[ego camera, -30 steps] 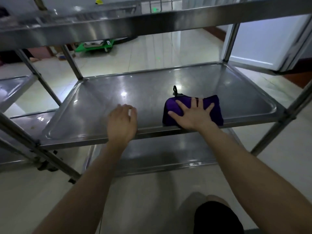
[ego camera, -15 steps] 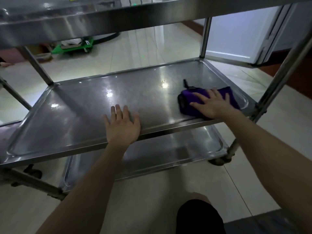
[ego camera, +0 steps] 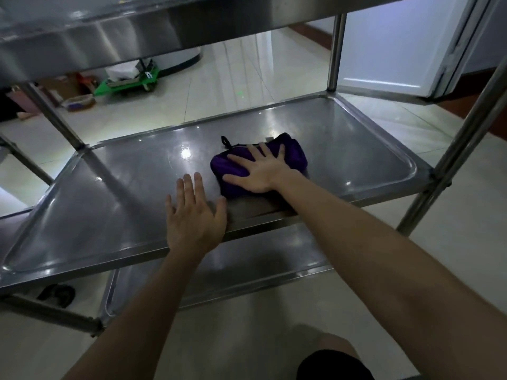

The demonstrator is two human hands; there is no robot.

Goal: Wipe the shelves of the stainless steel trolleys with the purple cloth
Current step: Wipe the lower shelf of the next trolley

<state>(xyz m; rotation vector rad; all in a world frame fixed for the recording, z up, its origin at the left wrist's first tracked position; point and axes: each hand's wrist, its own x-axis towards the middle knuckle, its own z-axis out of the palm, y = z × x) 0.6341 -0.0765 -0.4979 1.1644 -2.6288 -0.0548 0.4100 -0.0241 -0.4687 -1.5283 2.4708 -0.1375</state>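
Right hand [ego camera: 260, 168] lay flat on the purple cloth [ego camera: 295, 157], fingers spread, palm pressing it onto the middle shelf [ego camera: 109, 193]; no pinch, no curl. Cloth was bunched, right of shelf centre, close to the shelf's front rim. Its long axis ran roughly along the shelf's length, with the right end tilted a bit toward the shelf's back. Left hand [ego camera: 194, 218] was also flat, fingers straight, braced on the shelf's front rim near centre, thumb just beside the cloth's near-left corner; contact unclear. Right hand was the working one. Judgement: the larger bare stretch lay toward the shelf's left end, so a sideways stroke that way would meet the left hand.
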